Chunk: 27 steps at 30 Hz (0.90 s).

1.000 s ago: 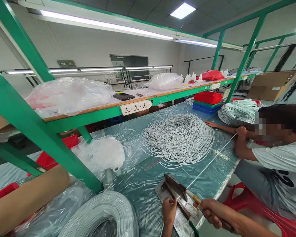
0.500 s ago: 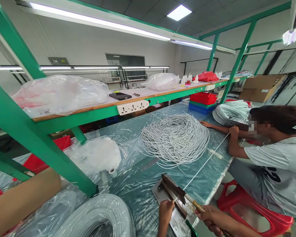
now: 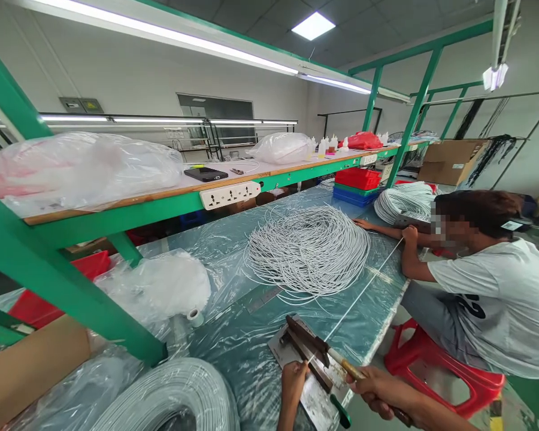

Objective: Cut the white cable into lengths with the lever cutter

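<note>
My left hand (image 3: 293,383) is closed in a pinch on the end of a white cable (image 3: 363,291), just beside a lever cutter. The cutter's dark blade (image 3: 309,338) lies low over a metal base plate (image 3: 282,353), across the cable. My right hand (image 3: 379,389) is wrapped round the cutter's brownish handle (image 3: 349,369). From the cutter the cable runs taut along the table to the raised hand (image 3: 409,234) of a co-worker seated at the right. A large heap of cut white cables (image 3: 308,251) lies in the middle of the table.
A wound cable coil (image 3: 193,395) sits at the front left, near a green post (image 3: 72,287). Beyond are a bag of white material (image 3: 179,281), a tape roll (image 3: 195,316) and a steel ruler (image 3: 265,299). Red and blue trays (image 3: 357,194) stand at the back.
The view has turned slightly right, so everything sits a little further left in the picture. Both hands keep their holds on the cable and the cutter handle.
</note>
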Each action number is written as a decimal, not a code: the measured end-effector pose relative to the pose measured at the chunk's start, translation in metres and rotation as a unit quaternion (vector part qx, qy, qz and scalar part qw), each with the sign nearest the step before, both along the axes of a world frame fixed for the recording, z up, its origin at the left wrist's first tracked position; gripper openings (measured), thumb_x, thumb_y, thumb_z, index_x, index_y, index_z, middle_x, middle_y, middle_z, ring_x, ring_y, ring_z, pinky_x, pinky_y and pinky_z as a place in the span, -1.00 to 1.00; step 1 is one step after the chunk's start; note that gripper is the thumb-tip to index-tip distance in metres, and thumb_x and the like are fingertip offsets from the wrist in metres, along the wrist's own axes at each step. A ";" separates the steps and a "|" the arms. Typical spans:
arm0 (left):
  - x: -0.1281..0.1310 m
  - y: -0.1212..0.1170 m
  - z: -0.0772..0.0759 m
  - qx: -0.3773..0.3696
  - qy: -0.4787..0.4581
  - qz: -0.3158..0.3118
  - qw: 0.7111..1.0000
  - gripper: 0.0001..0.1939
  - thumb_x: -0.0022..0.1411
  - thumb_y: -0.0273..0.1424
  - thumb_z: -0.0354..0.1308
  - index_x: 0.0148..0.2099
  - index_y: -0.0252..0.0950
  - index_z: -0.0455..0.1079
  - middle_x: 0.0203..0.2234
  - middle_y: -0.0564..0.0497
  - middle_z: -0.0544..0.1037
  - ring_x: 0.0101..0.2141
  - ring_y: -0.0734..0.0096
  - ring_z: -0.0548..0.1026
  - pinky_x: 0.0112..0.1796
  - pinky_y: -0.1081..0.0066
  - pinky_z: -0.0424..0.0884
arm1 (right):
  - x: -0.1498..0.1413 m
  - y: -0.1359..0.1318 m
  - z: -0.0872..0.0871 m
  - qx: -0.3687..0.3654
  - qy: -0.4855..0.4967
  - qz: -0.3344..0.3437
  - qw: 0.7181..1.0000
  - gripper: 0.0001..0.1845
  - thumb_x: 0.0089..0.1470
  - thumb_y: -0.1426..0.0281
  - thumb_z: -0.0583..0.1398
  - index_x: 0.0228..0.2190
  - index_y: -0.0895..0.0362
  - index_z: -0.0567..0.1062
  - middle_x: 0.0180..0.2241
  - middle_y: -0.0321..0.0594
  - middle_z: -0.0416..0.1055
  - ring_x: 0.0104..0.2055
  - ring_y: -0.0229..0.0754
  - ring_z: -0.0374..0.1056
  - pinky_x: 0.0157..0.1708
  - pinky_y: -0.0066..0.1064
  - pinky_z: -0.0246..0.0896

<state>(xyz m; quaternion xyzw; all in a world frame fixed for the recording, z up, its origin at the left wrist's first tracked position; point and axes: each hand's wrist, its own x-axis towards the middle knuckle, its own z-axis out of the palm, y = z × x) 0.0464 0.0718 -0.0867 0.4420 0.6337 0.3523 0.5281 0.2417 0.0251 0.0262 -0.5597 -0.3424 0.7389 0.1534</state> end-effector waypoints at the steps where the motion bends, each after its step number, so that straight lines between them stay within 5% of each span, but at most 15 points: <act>1: 0.001 0.000 -0.001 0.000 0.004 0.004 1.000 -0.42 -0.34 0.24 -0.02 -0.75 -0.21 0.22 -0.76 0.04 0.23 -0.61 0.36 0.22 -0.43 0.30 0.12 | 0.000 -0.001 0.001 0.001 -0.002 0.000 1.000 -0.82 -0.13 0.35 0.11 -0.41 0.09 0.21 -0.78 -0.58 -0.06 -0.82 -0.48 -0.21 -0.81 -0.60 -0.44; 11: 0.003 -0.002 -0.008 -0.007 -0.001 0.039 0.999 -0.71 -0.24 -0.14 -0.03 -0.77 -0.21 0.20 -0.81 0.08 0.16 -0.64 0.42 0.16 -0.50 0.33 0.05 | 0.001 -0.006 -0.001 -0.009 -0.009 0.006 1.000 -0.71 -0.17 0.25 0.16 -0.39 0.08 0.20 -0.79 -0.61 -0.12 -0.81 -0.48 -0.26 -0.77 -0.54 -0.53; 20: 0.007 -0.002 -0.008 0.010 -0.006 0.057 0.998 -0.59 -0.28 0.02 0.06 -0.78 -0.20 0.17 -0.80 0.05 0.23 -0.64 0.40 0.20 -0.48 0.32 0.07 | 0.000 -0.006 0.007 -0.004 -0.015 0.009 1.000 -0.73 -0.12 0.26 0.14 -0.38 0.09 0.20 -0.76 -0.60 -0.09 -0.80 -0.50 -0.28 -0.76 -0.55 -0.52; 27: 0.004 -0.001 -0.010 0.015 -0.033 0.053 0.998 -0.47 -0.32 0.16 0.13 -0.78 -0.21 0.18 -0.80 0.04 0.29 -0.66 0.39 0.25 -0.49 0.32 0.15 | 0.002 -0.008 -0.001 0.088 -0.059 0.068 0.992 -0.71 -0.13 0.17 0.13 -0.43 0.09 0.20 -0.82 -0.59 -0.08 -0.82 -0.45 -0.23 -0.80 -0.56 -0.37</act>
